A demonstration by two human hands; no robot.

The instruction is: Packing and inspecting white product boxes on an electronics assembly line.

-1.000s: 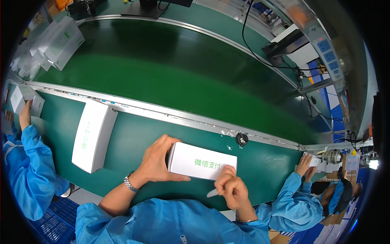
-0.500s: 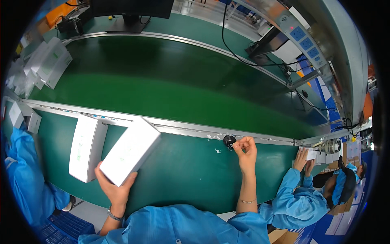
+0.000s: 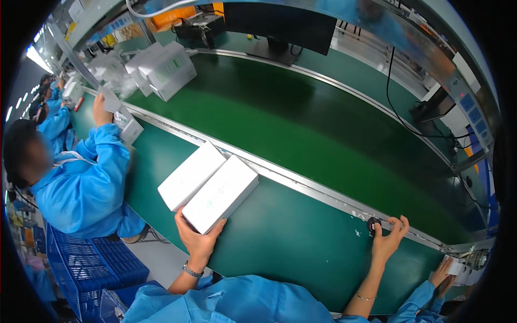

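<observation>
A long white carton box [image 3: 222, 195], with faint green print on top, is in my left hand [image 3: 198, 239], whose thumb and fingers clasp its near end. Directly left of it lies a second white box [image 3: 189, 176], close against the first. Over by the metal rail, my right hand [image 3: 389, 239] is raised beside a small black round object [image 3: 372, 226]. Its thumb reaches to that object, and the other fingers are bent and apart from the thumb. I cannot tell what kind of thing the black object is.
A metal rail [image 3: 301, 183] divides the green tabletop from a sunken green belt [image 3: 301, 134]. Stacked white boxes [image 3: 169, 70] stand at the far left, below a monitor [image 3: 280, 27]. A co-worker [image 3: 81, 177] sits left, another's hands [image 3: 442, 274] work at right. Blue crates [image 3: 97, 264] stand lower left.
The view has swung left. The held box now lies close alongside the other box instead of tilted apart from it. My right hand's thumb and fingers have spread from a pinch.
</observation>
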